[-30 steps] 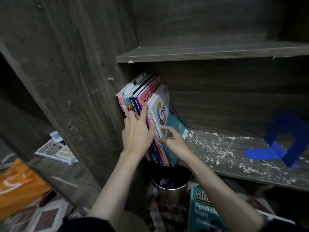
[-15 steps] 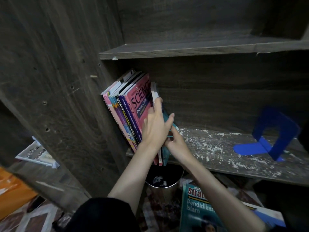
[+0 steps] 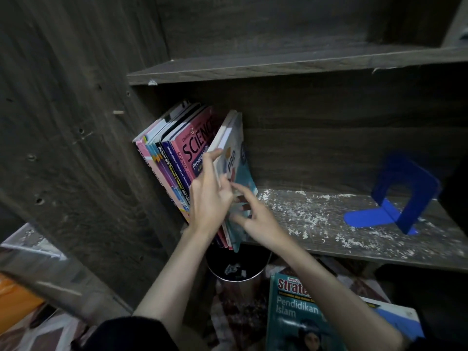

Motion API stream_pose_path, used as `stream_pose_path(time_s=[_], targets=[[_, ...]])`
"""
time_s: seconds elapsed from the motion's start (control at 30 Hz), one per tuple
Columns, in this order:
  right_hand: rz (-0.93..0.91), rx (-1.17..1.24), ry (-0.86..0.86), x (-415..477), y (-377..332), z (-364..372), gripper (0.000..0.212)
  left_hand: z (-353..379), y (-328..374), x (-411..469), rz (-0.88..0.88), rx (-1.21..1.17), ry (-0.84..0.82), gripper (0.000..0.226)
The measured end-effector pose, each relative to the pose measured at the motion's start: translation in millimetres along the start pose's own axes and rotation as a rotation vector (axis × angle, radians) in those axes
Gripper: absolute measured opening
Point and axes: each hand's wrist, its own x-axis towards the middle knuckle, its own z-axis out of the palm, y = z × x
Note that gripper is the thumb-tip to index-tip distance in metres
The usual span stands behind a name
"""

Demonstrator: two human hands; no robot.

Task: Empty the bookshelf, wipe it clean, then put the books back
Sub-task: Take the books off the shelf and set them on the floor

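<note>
Since half a second ago the PBD book [image 3: 234,168] has tipped rightward off the Science book [image 3: 196,148], opening a gap at centre-left of the frame. Now the left hand [image 3: 210,198] seems to pinch its front edge, though blur hides the grip; the right hand [image 3: 255,219] lies spread-fingered on its cover. Best press it flush to its neighbour, foot seated on the shelf [image 3: 329,224], before letting go.

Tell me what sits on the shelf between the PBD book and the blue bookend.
In the head view, only shelf board, flecked white, runs from the PBD book to the blue bookend.
</note>
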Motion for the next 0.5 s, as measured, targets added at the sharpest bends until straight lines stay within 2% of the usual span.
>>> stream_pose_path(time_s=[0.07,0.13,0.23,0.3,0.4,0.5], targets=[[-0.029,0.001,0.071,0,-6,-15,0.074,-13,12,-8,0.090,-0.073,-0.027,0.046],[-0.017,0.059,0.198,5,-16,-36,0.089,-34,23,-9,0.103,-0.137,-0.020,0.049],[-0.029,0.163,0.303,11,-33,-69,0.107,-67,39,0,0.021,-0.337,0.000,0.053],[-0.062,0.230,0.254,8,-37,-90,0.112,-77,45,5,-0.055,-0.564,-0.058,0.054],[-0.037,0.200,0.129,-12,-33,-116,0.107,-71,44,1,-0.202,-0.777,-0.156,0.047],[0.027,0.089,0.060,-50,-10,-129,0.082,-47,29,-22,-0.393,-0.832,-0.235,0.046]])
